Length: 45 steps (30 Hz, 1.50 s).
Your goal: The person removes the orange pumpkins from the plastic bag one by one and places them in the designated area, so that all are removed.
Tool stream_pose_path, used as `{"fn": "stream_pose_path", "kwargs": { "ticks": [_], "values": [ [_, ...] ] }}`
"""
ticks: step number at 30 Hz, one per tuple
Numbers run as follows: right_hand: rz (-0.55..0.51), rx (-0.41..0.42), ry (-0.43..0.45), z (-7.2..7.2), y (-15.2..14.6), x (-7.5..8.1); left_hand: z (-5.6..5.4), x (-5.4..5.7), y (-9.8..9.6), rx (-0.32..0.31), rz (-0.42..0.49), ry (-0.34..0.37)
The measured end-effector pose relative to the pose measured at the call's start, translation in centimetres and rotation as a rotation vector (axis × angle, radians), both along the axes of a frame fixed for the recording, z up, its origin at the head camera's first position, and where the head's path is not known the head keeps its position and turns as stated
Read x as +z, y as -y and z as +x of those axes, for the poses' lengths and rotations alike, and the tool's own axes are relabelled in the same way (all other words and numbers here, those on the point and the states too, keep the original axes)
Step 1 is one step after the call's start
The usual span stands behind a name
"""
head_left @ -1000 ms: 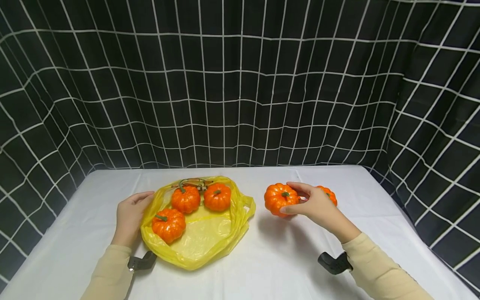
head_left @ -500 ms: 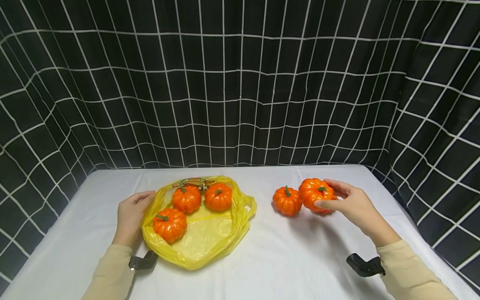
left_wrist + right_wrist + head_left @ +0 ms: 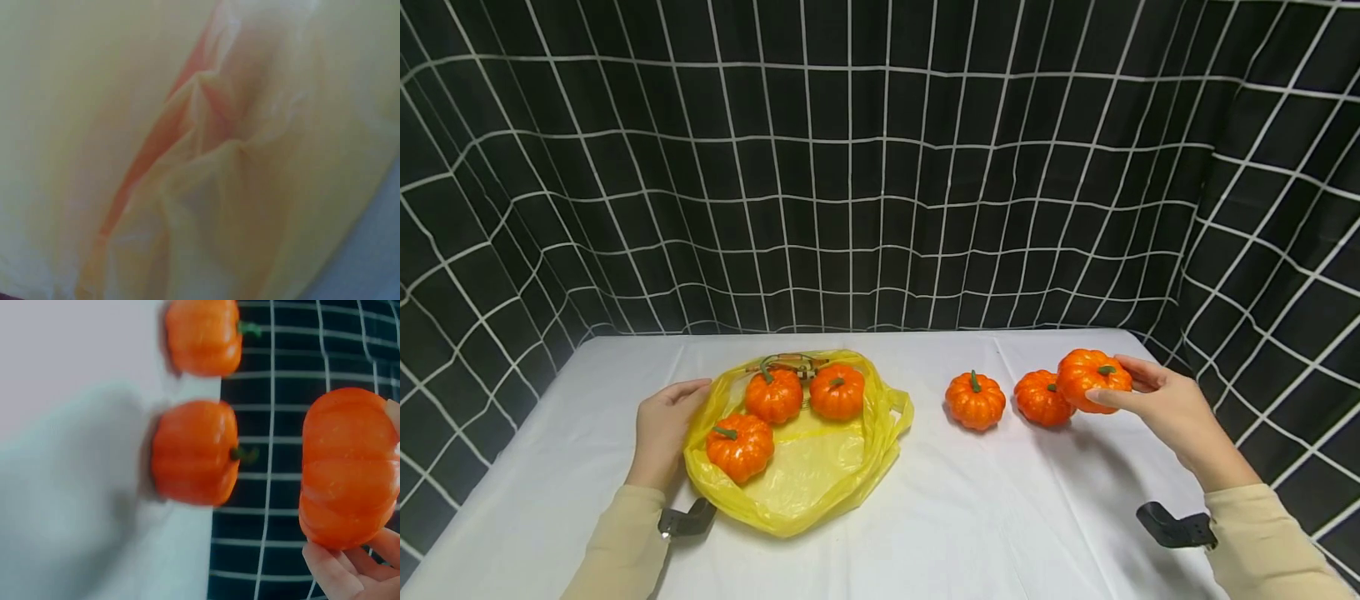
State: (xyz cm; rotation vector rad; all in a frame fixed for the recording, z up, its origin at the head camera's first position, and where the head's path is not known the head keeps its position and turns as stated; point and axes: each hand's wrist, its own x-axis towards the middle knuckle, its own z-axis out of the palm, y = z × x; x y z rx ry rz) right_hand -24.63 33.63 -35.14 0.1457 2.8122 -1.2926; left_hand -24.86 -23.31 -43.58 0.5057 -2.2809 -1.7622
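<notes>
My right hand [image 3: 1172, 408] sits at the right of the head frame, fingers and thumb curled round a pumpkin [image 3: 1093, 379] that I hold just above the desk [image 3: 985, 517]. In the right wrist view the same pumpkin [image 3: 350, 487] fills the right side, with my fingertips [image 3: 337, 575] under it at the lower right corner.

Just left of the held one, a second pumpkin [image 3: 1042, 397] stands on the desk, and the two look to be touching or nearly so; I cannot tell which. A third pumpkin [image 3: 974, 401] stands further left, a little apart from the second. Both are upright, stems up.

My left hand [image 3: 662, 429] lies at the lower left of the frame, fingers fairly straight, resting against the left edge of a yellow bag [image 3: 808, 475] that is spread open on the desk. The left wrist view shows only blurred yellow bag [image 3: 237, 187] plastic close up, with an orange tint through it.

Three more pumpkins lie in the bag: a front one [image 3: 739, 447] nearest my left hand, a back left one [image 3: 773, 396] and a back right one [image 3: 837, 392], the two at the back side by side. Behind them, at the bag's far rim, lies a small brownish thing [image 3: 790, 363] I cannot make out.

A black cloth with a white grid [image 3: 880, 167] hangs behind and along both sides of the desk.
</notes>
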Motion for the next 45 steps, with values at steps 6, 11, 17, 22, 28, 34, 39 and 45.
{"fn": "stream_pose_path", "kwargs": {
  "ticks": [6, 11, 17, 22, 28, 34, 39, 45],
  "values": [
    [0.021, -0.059, 0.000, -0.6, -1.9, -0.5, -0.1, -0.1, 0.0, 0.003, -0.004, 0.007],
    [0.012, -0.099, 0.025, -1.5, -3.1, -1.3, 0.0, 0.0, 0.0, 0.007, -0.010, 0.011],
    [-0.017, -0.165, 0.050, -2.7, -4.4, -3.1, -0.1, 0.0, 0.0, 0.002, 0.014, 0.009],
    [-0.038, -0.205, 0.057, -3.7, -5.1, -4.8, -0.1, 0.0, 0.0, -0.001, 0.010, 0.009],
    [-0.024, -0.256, 0.064, -4.4, -5.4, -6.3, -0.1, 0.0, 0.0, -0.002, 0.019, 0.003],
    [-0.014, -0.265, 0.064, -4.8, -5.8, -7.2, -0.1, 0.1, 0.1, -0.002, 0.028, 0.003],
    [-0.003, -0.257, 0.074, -4.8, -6.2, -7.9, -0.1, 0.1, 0.0, 0.003, 0.041, 0.004],
    [-0.014, -0.249, 0.068, -4.7, -6.2, -8.4, 0.0, 0.1, 0.1, -0.004, 0.035, 0.018]
  ]
}}
